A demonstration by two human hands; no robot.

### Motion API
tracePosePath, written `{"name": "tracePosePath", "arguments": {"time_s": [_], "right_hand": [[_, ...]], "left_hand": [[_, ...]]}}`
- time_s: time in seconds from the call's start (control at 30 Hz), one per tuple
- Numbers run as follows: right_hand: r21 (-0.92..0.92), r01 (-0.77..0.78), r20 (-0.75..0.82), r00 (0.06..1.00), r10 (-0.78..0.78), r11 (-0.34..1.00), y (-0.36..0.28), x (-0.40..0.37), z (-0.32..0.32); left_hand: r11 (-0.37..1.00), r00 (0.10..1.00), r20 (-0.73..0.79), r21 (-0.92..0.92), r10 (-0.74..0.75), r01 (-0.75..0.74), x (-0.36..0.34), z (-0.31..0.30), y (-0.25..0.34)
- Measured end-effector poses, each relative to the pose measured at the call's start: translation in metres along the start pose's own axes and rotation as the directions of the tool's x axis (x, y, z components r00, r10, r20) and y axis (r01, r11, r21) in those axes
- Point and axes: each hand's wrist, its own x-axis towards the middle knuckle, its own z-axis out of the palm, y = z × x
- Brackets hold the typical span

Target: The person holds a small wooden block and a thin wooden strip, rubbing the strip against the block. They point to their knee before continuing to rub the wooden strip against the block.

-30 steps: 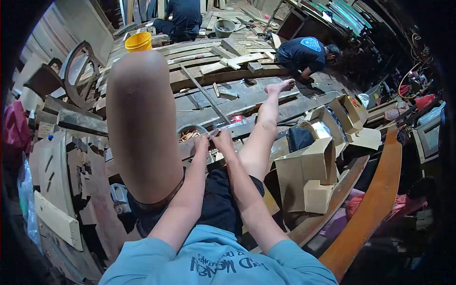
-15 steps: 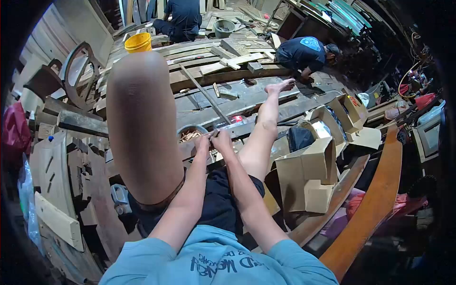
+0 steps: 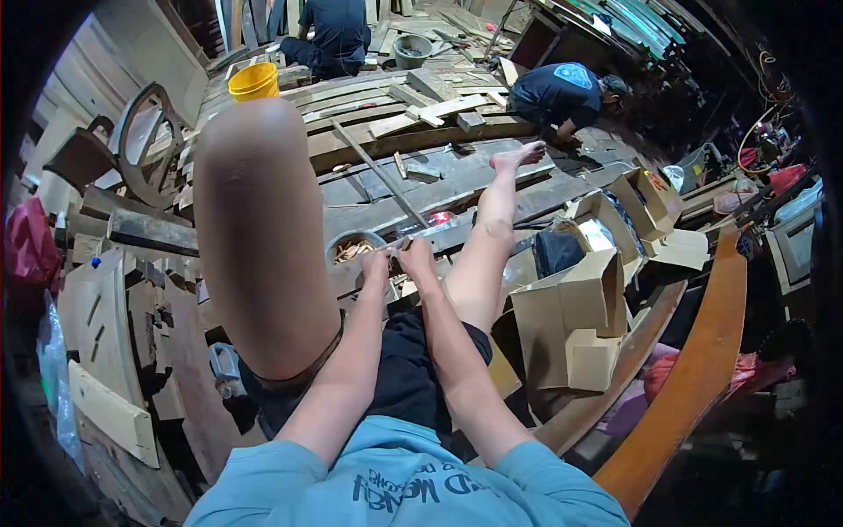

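Both my hands are in front of my lap, close together. The fingers of my left hand (image 3: 376,266) are closed on something small that I cannot make out. Beside it on the right, my right hand (image 3: 416,258) is closed too, around a small dark item too small to name. Just beyond my hands stands a round container (image 3: 379,239) with small wooden pieces (image 3: 351,249) in it. A red object (image 3: 441,218) lies behind my right hand. A long thin wooden strip (image 3: 379,173) slants across the boards behind the container.
Cardboard boxes (image 3: 562,325) and a long orange-brown board (image 3: 680,386) lie to the right. A yellow bucket (image 3: 254,81) stands at the back left. One person (image 3: 558,95) bends over at the back right; another (image 3: 334,35) sits at the back. Planks (image 3: 176,351) lie left.
My right hand has moved slightly right and up, widening the gap to my left hand. The person at the back right has shifted slightly.
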Motion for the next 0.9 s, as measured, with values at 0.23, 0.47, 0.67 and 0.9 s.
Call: {"name": "tracePosePath", "arguments": {"time_s": [0.23,0.47,0.67,0.9], "right_hand": [[-0.027,0.052,0.045,0.998,-0.051,0.998,-0.003,0.001,0.001],[-0.115,0.156,-0.194,0.965,-0.176,0.981,0.008,-0.001,0.019],[-0.023,0.076,-0.157,0.984,-0.079,0.997,0.006,-0.001,0.014],[-0.03,0.094,-0.135,0.986,-0.098,0.995,0.008,0.0,0.017]], "left_hand": [[0.989,0.991,-0.029,-0.078,-0.128,0.126,-0.023,0.004,0.025],[0.998,0.999,-0.036,0.049,-0.027,0.029,0.015,0.003,-0.012],[1.0,1.0,0.021,0.004,-0.022,0.022,0.042,0.004,-0.035],[0.997,0.997,0.047,-0.047,-0.066,0.069,0.031,0.006,-0.025]]}}
